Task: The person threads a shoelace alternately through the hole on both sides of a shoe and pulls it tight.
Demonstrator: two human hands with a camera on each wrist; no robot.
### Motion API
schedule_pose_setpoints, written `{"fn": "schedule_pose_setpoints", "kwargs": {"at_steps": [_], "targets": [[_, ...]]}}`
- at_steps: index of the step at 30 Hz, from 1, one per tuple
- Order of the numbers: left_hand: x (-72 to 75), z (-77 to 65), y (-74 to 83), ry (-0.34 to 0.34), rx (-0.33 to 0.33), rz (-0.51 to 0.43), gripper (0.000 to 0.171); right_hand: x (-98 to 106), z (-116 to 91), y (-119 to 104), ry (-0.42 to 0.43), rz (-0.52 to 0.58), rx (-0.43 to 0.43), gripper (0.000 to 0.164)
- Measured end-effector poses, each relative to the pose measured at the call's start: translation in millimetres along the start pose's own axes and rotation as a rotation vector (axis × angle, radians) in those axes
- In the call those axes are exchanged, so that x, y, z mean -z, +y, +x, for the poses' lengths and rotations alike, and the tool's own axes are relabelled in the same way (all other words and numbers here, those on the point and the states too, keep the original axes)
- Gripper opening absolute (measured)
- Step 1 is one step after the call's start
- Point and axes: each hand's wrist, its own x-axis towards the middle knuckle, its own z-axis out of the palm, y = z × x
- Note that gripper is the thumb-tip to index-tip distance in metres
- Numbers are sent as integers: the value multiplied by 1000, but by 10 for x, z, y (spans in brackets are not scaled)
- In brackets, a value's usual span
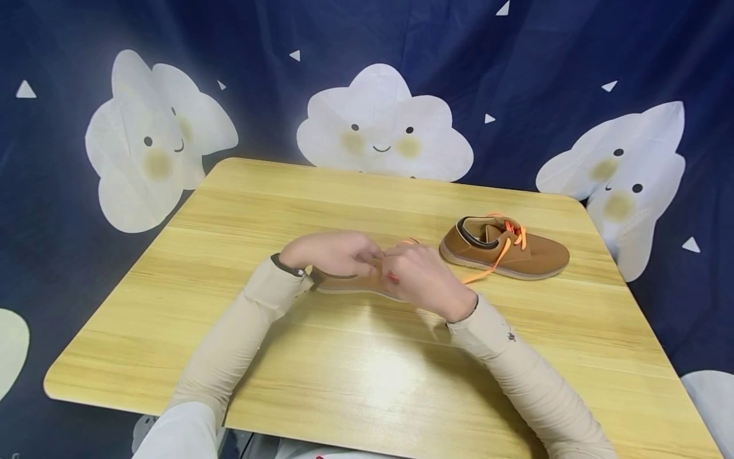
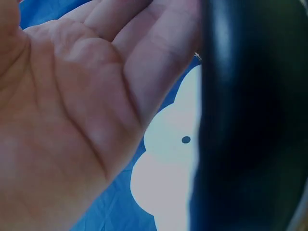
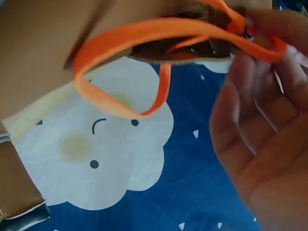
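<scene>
A brown shoe (image 1: 350,285) lies on the table under both hands, its upper side largely covered by them. In the head view my left hand (image 1: 338,254) reaches over the shoe's collar with fingers bent down toward the lacing. The left wrist view has the palm of this left hand (image 2: 82,110), but its fingertips run out of frame; I cannot tell what they hold. Across the front of the shoe comes my right hand (image 1: 424,277), pinching an orange shoelace. The right wrist view has that shoelace (image 3: 159,29) in a wide loop, its end between the fingers of my right hand (image 3: 269,110).
A second brown shoe (image 1: 539,255) with orange laces stands to the right, toe pointing right, a loose lace end (image 1: 482,276) trailing toward my right hand. Both stand on a light wooden table (image 1: 321,363). Behind it hangs a dark blue curtain (image 1: 258,95) with white clouds.
</scene>
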Motion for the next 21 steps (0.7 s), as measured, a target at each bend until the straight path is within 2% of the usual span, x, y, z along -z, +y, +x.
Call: {"fn": "schedule_pose_setpoints", "kwargs": {"at_steps": [3,5,8,10,13,16,18,21], "targets": [[4,-9,-10,9,1,15,29,95,-15,82,-57,119,24,30],[5,-10,-14,19,1,27,28,195,-42,179,-82,208,-13,19],[11,-2,-9,32,3,35,28,339,-122,371,-107,271,-138,6],[14,6,-9,35,8,29,29,397,-180,496,-185,283,-247,4],[14,15,-14,40,24,17,28,388,-244,640,-389,277,-358,10],[9,16,-18,51,44,9,28,296,-270,722,-555,294,-397,24],[0,17,-21,67,54,10,27,218,-270,747,-598,321,-378,32],[-16,32,-32,104,45,7,26,138,-270,755,-607,347,-342,43]]}}
